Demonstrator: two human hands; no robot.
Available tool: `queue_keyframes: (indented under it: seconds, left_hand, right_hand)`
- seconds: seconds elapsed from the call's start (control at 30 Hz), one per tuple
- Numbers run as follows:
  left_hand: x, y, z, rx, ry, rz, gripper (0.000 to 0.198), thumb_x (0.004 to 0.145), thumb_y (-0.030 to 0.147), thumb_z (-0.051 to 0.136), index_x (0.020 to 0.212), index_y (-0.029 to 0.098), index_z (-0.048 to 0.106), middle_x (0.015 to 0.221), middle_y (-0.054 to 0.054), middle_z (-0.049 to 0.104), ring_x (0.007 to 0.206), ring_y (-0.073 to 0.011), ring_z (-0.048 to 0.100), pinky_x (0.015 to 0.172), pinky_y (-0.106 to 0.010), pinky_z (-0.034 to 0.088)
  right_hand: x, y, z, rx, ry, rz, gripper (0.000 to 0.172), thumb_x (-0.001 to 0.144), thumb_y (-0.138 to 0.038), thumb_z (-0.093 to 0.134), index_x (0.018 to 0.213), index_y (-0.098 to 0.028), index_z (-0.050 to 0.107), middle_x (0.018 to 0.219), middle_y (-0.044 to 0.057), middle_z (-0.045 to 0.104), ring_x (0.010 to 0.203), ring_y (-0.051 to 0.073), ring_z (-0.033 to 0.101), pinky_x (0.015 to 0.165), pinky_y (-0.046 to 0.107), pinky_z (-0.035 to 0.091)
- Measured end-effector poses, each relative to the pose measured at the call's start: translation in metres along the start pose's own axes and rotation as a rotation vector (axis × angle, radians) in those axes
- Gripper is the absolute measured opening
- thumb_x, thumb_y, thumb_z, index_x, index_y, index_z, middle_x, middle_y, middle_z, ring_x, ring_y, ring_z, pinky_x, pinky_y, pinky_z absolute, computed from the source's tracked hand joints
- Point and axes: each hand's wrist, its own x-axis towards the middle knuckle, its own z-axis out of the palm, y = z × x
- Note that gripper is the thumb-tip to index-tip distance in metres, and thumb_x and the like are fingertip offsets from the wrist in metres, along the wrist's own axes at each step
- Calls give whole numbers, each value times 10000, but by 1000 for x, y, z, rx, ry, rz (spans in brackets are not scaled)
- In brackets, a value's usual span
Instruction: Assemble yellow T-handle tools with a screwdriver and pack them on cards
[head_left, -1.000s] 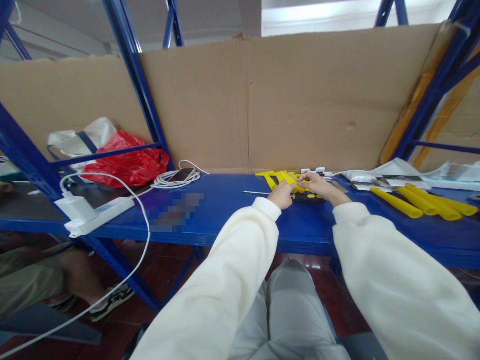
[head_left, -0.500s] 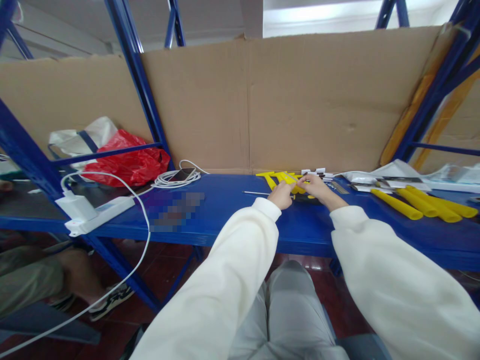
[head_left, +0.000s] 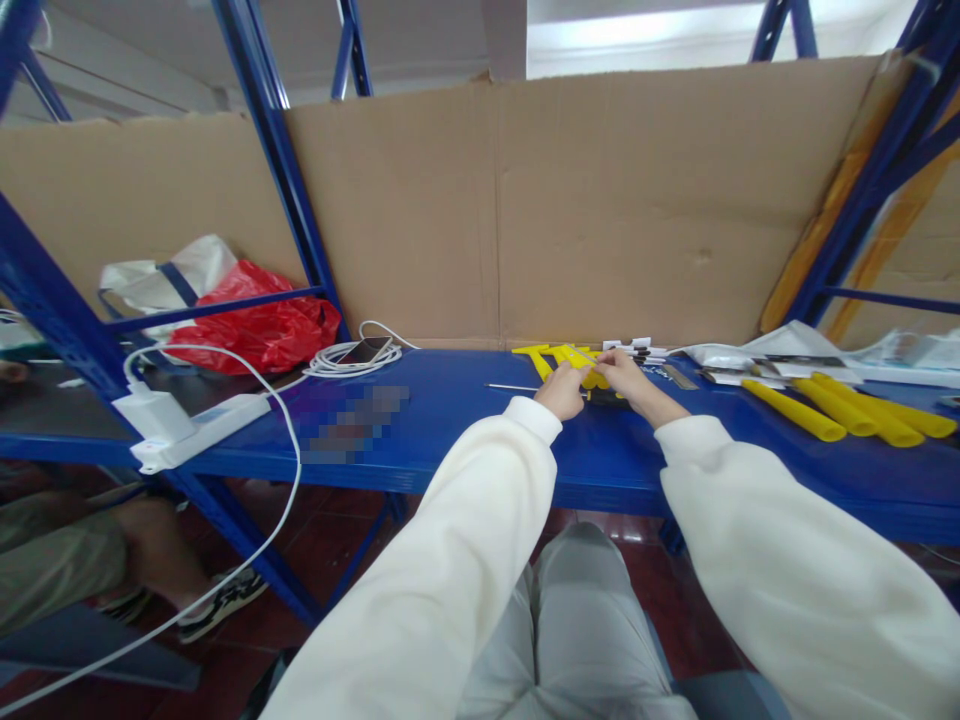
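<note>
Both my hands are close together over the blue table (head_left: 450, 415), beside yellow plastic parts (head_left: 559, 355). The fingers of my left hand (head_left: 563, 390) are closed, and what they pinch is too small to name. My right hand (head_left: 621, 374) is just to its right with the fingers also closed; its grip is too small to make out. A thin metal rod (head_left: 510, 387) sticks out to the left of my left hand, with a dark handle (head_left: 606, 398) partly hidden under my hands.
Yellow tubes (head_left: 855, 405) and plastic-wrapped packs lie at the right. A coiled white cable, phone (head_left: 366, 349), red bag (head_left: 259, 315) and power strip (head_left: 202, 430) are at the left. Cardboard (head_left: 600, 200) stands behind the table. A person's legs (head_left: 150, 540) show at lower left.
My right hand and forearm have shifted slightly to the left. My left hand stays in nearly the same place.
</note>
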Motion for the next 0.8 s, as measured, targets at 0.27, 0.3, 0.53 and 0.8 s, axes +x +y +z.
queue_keyframes:
  seconds: [0.27, 0.3, 0.53, 0.8]
  left_hand:
    - [-5, 9, -5, 38, -30, -26, 673, 899, 4, 520, 1549, 167, 580, 1424, -200, 636, 1367, -311, 632, 1181, -486, 495]
    - [-5, 9, -5, 35, -27, -24, 675, 901, 3, 517, 1554, 165, 575, 1438, -200, 629, 1377, -307, 626, 1184, -478, 492]
    - [-4, 7, -5, 19, 9, -13, 679, 889, -5, 532, 1549, 144, 581, 1484, -202, 621, 1418, -292, 583, 1208, -448, 476]
    - [-11, 14, -16, 115, -57, -33, 670, 958, 54, 488, 1602, 235, 537, 1448, -171, 632, 1341, -288, 636, 1150, -423, 510]
  right_hand:
    - [-5, -11, -6, 121, -63, 30, 245, 696, -138, 739, 735, -230, 516, 697, -16, 604, 680, 148, 605, 681, 261, 515]
    - [-5, -11, -7, 134, -78, 27, 257, 692, -146, 753, 739, -230, 514, 689, -18, 601, 666, 145, 603, 657, 253, 510]
    - [-14, -21, -14, 266, -102, 89, 215, 741, -90, 708, 763, -216, 535, 695, -21, 598, 631, 110, 599, 578, 191, 478]
    - [-18, -25, -19, 301, -158, 93, 233, 787, -103, 705, 864, -236, 530, 614, -28, 595, 497, 127, 581, 484, 219, 482]
